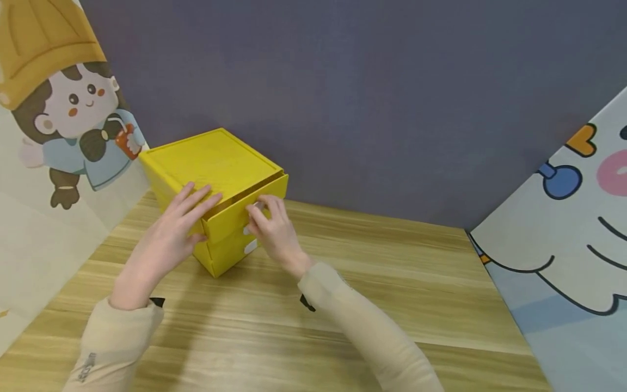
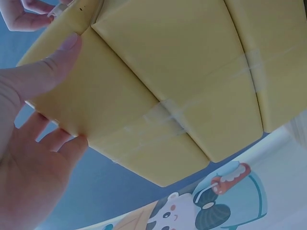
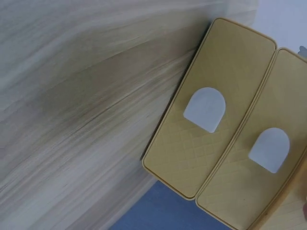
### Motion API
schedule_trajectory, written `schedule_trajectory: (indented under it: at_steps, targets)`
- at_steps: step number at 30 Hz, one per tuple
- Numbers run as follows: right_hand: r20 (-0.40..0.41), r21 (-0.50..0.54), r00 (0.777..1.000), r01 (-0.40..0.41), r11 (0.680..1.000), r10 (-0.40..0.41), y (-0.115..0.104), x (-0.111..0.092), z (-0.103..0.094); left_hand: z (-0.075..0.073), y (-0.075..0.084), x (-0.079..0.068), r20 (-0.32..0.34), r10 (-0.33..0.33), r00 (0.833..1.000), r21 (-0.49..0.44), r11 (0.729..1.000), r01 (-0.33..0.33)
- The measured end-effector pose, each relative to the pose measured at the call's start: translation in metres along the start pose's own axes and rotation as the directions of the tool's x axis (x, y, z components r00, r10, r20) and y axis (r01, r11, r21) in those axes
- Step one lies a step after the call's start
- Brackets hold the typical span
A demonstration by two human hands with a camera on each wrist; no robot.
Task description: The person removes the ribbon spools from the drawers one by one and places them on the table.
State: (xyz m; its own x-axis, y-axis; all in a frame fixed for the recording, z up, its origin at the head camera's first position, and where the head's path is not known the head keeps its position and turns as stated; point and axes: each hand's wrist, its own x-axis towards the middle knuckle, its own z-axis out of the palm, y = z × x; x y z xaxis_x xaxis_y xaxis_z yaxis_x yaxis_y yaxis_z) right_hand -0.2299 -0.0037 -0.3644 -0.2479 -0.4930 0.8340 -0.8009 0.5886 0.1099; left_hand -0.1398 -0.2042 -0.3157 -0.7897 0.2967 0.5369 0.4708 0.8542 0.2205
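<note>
A yellow drawer box (image 1: 210,160) stands on the wooden table, its top drawer (image 1: 222,222) pulled slightly out so a narrow dark gap shows behind the front. My left hand (image 1: 164,239) rests on the near left corner, straight fingers across the lid and thumb (image 2: 60,60) against the side wall. My right hand (image 1: 279,234) pinches the small white pull (image 1: 258,205) of that top drawer between thumb and fingers. Below it, the lower two drawers stay flush, each with a rounded white pull (image 3: 205,109). What lies inside the top drawer is hidden.
The wooden table (image 1: 382,261) extends to the right and front of the box. A grey-blue wall panel (image 1: 343,109) rises behind it. Cartoon-printed panels stand at the left (image 1: 59,163) and right (image 1: 563,245). Clear tape (image 2: 165,115) crosses the box's side seams.
</note>
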Motion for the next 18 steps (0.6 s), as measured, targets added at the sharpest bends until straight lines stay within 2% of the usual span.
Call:
schedule_trajectory:
  at_steps: [18]
  targets:
    - [-0.027,0.046,0.999,0.028,0.999,-0.027,0.003,-0.014,-0.025,0.002,-0.004,-0.001,-0.009,0.012,1.0,-0.064,0.998,-0.012]
